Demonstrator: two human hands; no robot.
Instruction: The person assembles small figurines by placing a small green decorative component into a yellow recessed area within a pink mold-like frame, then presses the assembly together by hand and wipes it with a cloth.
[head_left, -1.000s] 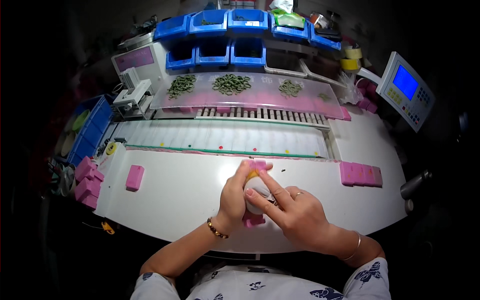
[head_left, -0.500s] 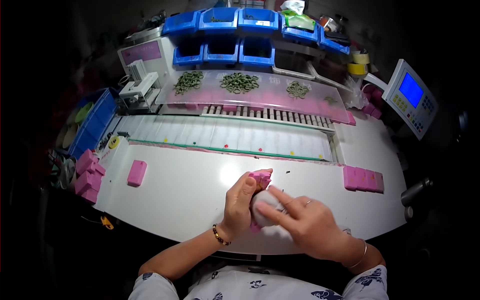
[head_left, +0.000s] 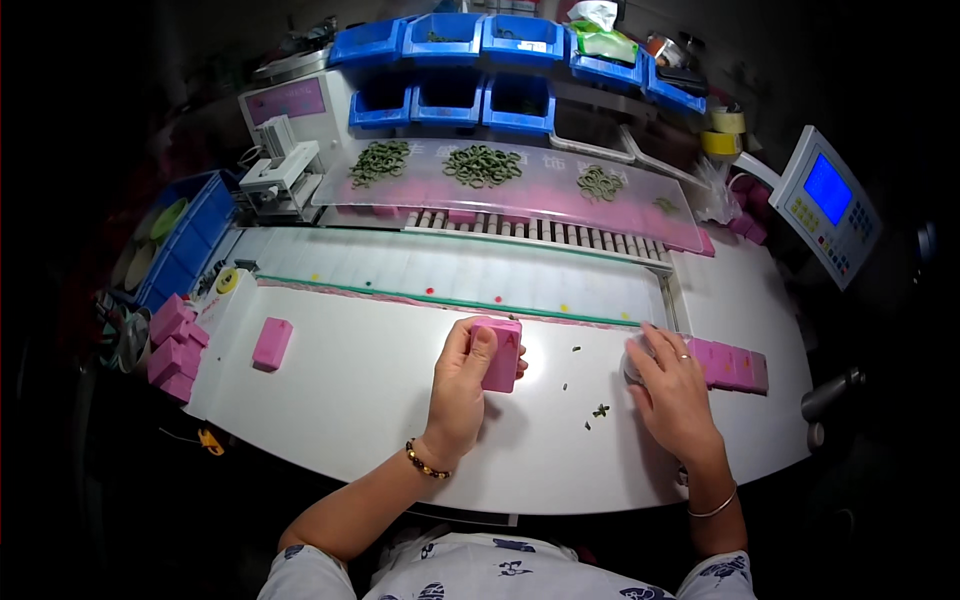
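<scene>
My left hand (head_left: 458, 385) is wrapped round a pink rectangular block (head_left: 503, 358) and holds it upright above the white table. At the right, my right hand (head_left: 675, 390) lies over a whitish rounded lump (head_left: 632, 372), fingers curved on it; the hand hides most of it, and what it is made of cannot be made out. Just past that hand stands a row of several pink blocks (head_left: 728, 365). Small dark green scraps (head_left: 600, 411) lie on the table between my hands. A single pink block (head_left: 272, 344) sits to the left.
Beyond the table's work area runs a white belt (head_left: 380, 262) with coloured dots. A clear shelf (head_left: 560, 182) above it bears piles of green rings (head_left: 482, 166). Blue bins (head_left: 447, 103) stand behind. Stacked pink blocks (head_left: 178, 350) are at far left, a control panel (head_left: 828, 205) at right.
My right hand has moved right with the whitish lump, away from the pink block. My left hand has turned the block and raised it slightly. Green scraps now show. The belt's dots have shifted left.
</scene>
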